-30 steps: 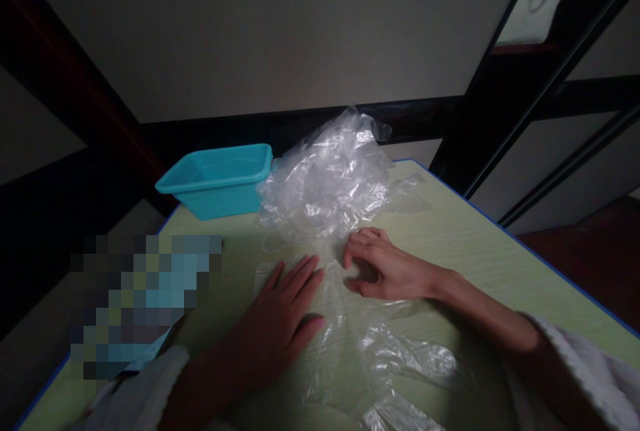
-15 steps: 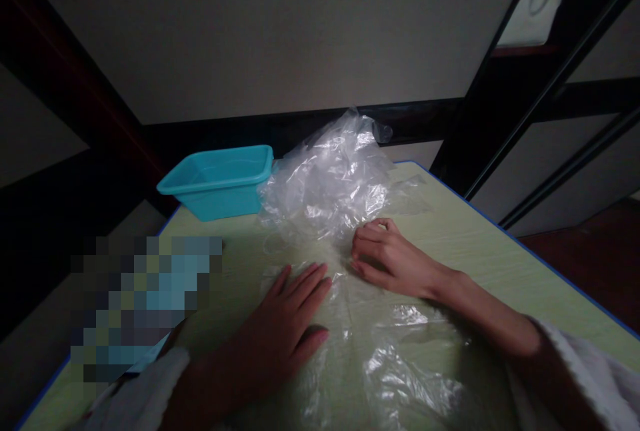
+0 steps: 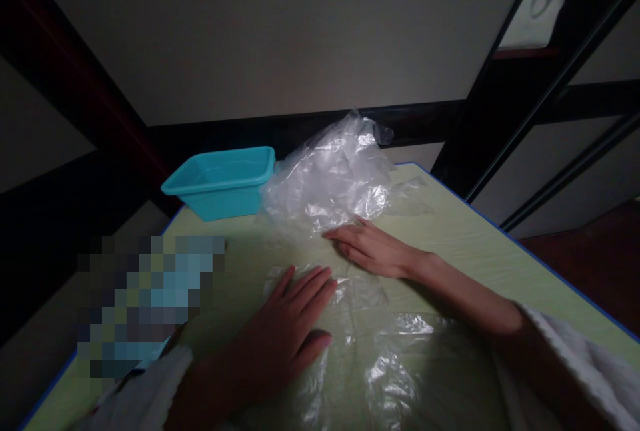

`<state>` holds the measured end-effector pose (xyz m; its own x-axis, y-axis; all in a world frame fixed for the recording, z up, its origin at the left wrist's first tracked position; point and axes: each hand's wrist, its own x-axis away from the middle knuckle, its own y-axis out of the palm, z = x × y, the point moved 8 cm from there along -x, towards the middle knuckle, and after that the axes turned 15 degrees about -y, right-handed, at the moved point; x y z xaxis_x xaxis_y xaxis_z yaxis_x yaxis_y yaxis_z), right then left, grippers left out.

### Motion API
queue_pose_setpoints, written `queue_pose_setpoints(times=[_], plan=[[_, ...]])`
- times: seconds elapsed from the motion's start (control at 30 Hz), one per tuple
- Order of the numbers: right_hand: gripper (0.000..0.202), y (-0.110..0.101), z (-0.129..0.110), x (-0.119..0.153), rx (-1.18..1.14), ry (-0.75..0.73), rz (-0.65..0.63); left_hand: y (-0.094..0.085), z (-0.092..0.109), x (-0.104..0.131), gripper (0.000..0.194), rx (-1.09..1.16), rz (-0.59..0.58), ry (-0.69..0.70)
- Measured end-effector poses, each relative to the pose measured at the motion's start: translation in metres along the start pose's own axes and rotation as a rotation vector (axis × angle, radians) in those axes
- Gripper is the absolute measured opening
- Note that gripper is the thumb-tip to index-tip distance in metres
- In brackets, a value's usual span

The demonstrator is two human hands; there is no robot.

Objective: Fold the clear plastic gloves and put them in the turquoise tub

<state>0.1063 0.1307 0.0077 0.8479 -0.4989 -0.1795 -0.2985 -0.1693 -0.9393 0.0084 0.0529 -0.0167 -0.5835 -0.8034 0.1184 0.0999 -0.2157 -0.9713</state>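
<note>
A clear plastic bag [image 3: 353,334] is spread flat on the table in front of me, with creases that catch the light. My left hand [image 3: 295,318] lies palm down on its left part, fingers stretched out and thumb apart. Just beyond the bag's far edge, my right hand [image 3: 373,248] rests low over the table with its fingers extended. Its fingertips are at the near edge of a crumpled heap of clear plastic bags [image 3: 333,181]; whether they touch it I cannot tell. No object shows in either hand.
A turquoise plastic basin [image 3: 225,199] stands at the table's back left, beside the heap. A pixelated item [image 3: 155,304] lies on the left. The pale table [image 3: 450,238] has a blue edge and stands near a panelled wall [image 3: 300,38].
My right hand has moved left and slightly away from me, toward the heap, and its curled fingers have straightened. My left hand stays flat on the bag.
</note>
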Motion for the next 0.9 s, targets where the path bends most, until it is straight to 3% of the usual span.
queue_pose_setpoints(times=[0.2,0.33,0.73,0.9], plan=[[0.033,0.003,0.036,-0.018,0.035,0.07,0.031,-0.001,0.0,-0.001,0.056,-0.017,0.0,-0.005],[0.034,0.004,0.047,-0.025,0.029,0.082,0.044,0.0,-0.001,0.0,0.056,-0.022,0.013,0.007],[0.033,-0.02,0.019,-0.004,-0.103,0.023,-0.044,-0.004,-0.003,-0.001,0.053,-0.028,0.029,-0.013],[0.032,-0.027,-0.006,0.007,-0.126,-0.002,-0.052,-0.004,-0.001,0.001,0.054,-0.033,0.048,0.013]])
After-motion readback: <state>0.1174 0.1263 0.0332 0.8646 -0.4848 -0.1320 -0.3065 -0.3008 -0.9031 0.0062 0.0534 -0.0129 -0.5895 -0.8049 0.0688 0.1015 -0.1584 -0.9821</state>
